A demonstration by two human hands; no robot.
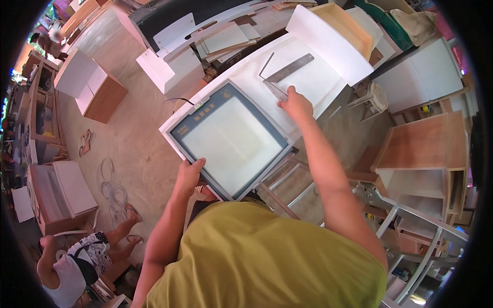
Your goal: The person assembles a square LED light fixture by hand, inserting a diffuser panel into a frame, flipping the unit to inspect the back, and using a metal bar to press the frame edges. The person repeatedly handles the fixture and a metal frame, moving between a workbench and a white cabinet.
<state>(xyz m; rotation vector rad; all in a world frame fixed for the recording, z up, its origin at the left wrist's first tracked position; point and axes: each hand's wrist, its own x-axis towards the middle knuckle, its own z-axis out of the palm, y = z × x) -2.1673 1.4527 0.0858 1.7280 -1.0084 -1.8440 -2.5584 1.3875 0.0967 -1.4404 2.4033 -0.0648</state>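
Observation:
A flat panel with a blue-grey border and a pale, glossy face lies tilted in front of my body, its far part over the white board. My left hand is closed on its near-left edge, thumb on top and the other fingers mostly hidden beneath. Beyond the panel's right corner, my right hand pinches the near end of a metal square. The square's wide blade rests on the white board, pointing away to the right. A thin dark strip lies by the square's corner.
A metal ladder-like frame stands at the right, near a wooden cabinet and a pale stool. Offcut boards are piled at the back. Another person sits at lower left near coiled cable.

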